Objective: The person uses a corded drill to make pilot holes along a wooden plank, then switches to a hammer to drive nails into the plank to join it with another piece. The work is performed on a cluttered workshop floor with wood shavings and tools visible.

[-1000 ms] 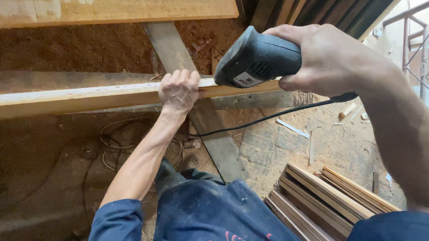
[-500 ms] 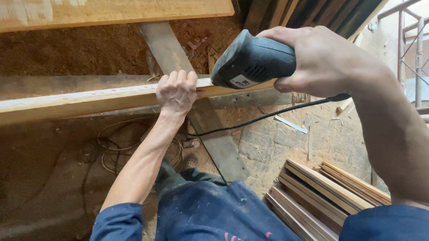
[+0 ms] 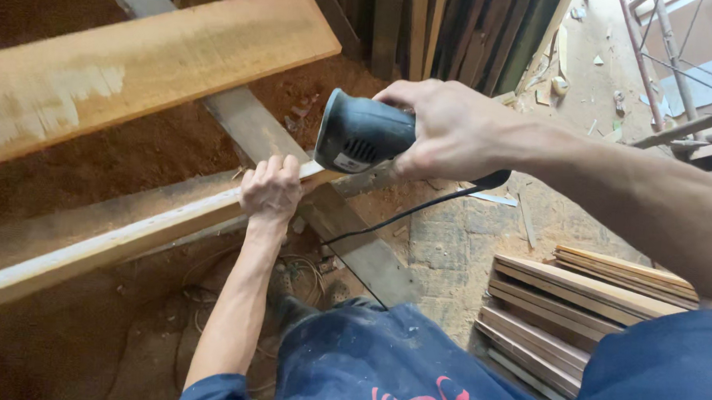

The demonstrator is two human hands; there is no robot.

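My right hand (image 3: 447,132) wraps the sander (image 3: 363,136), a compact, weighty tool best held over its top; my left hand (image 3: 270,190) clamps the stiff, narrow plank (image 3: 106,241) near its right end.

Matt grey plastic sander (image 3: 364,134); pale, smooth-planed wooden strip (image 3: 122,242) — broad board (image 3: 150,59) rougher, patchy.

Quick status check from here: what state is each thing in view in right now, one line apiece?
left hand: clamped over the narrow plank's edge.
right hand: gripping the sander from above.
sander: on the narrow plank's end, cord attached; running or not, cannot tell.
narrow plank: lying flat, pale edge showing.
wide plank: lying flat, part of its face lighter.
stacked boards: piled flat, untouched.
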